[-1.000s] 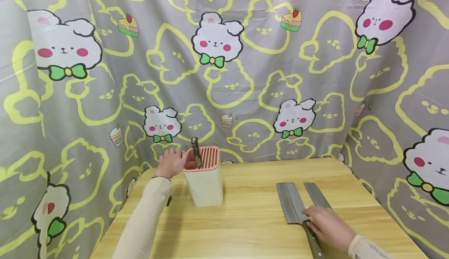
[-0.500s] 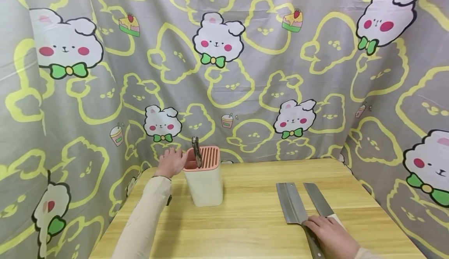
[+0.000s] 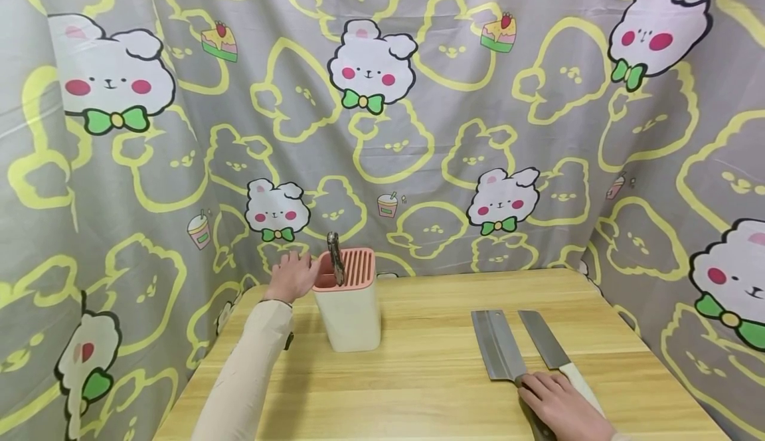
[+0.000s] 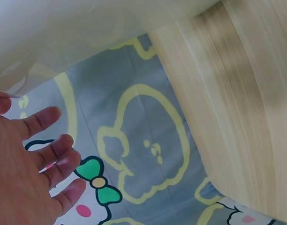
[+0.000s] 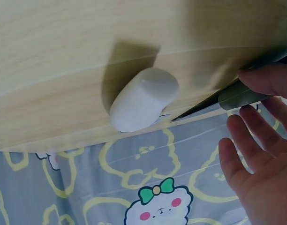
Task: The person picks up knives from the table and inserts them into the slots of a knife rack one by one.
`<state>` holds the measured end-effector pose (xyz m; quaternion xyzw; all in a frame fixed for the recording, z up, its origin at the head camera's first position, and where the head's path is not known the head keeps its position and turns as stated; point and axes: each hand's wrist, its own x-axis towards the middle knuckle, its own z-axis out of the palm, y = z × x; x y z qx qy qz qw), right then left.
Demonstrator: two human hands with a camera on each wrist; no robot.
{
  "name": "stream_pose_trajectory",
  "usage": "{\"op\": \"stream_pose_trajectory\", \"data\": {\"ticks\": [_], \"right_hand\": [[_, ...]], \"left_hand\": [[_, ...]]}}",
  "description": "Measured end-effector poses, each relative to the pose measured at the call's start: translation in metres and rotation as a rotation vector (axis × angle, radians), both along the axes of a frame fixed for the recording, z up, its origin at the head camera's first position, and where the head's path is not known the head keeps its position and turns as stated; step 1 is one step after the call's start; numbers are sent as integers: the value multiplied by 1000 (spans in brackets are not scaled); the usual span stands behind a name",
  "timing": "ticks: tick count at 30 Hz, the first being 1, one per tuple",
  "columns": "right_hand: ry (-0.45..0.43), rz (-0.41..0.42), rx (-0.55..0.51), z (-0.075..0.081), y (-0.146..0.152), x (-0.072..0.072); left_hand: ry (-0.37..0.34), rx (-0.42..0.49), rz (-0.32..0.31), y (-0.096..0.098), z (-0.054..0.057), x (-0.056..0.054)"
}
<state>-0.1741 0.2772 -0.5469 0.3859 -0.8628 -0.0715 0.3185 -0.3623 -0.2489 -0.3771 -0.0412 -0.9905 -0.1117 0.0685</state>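
Note:
My left hand (image 3: 293,276) is at the left side of a cream knife block (image 3: 349,321) with a pink slotted top. Its thumb touches the block's rim, and the fingers stay loose and spread in the left wrist view. On the right, my right hand (image 3: 562,404) holds the dark handle of a wide cleaver (image 3: 497,345) lying flat. In the right wrist view that dark handle (image 5: 239,96) passes between thumb and index finger. Just right of it lies a narrower kitchen knife (image 3: 544,338) with a white handle (image 5: 143,98).
A dark mottled handle (image 3: 336,258) stands up from the block's open compartment. The wooden table (image 3: 418,381) ends at a grey curtain (image 3: 430,155) with cartoon prints, which hangs behind and on both sides.
My right hand has drawn back toward the near edge and settled at the cleaver's handle, uncovering the other knife's white handle. Left hand, block and both blades stay put.

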Motion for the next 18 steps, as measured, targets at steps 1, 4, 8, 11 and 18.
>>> {"op": "stream_pose_trajectory", "data": {"ticks": [1,4,8,11,18], "right_hand": [[9,10,-3,0,-1,0],[32,29,4,-1,-3,0],[38,43,32,-2,-4,2],[42,56,56,-2,-5,2],[69,118,86,0,-12,3]], "left_hand": [[1,1,0,0,0,0],[0,3,1,0,0,0],[-4,0,2,1,1,1],[-3,1,5,1,2,2],[-3,3,4,0,1,1]]}}
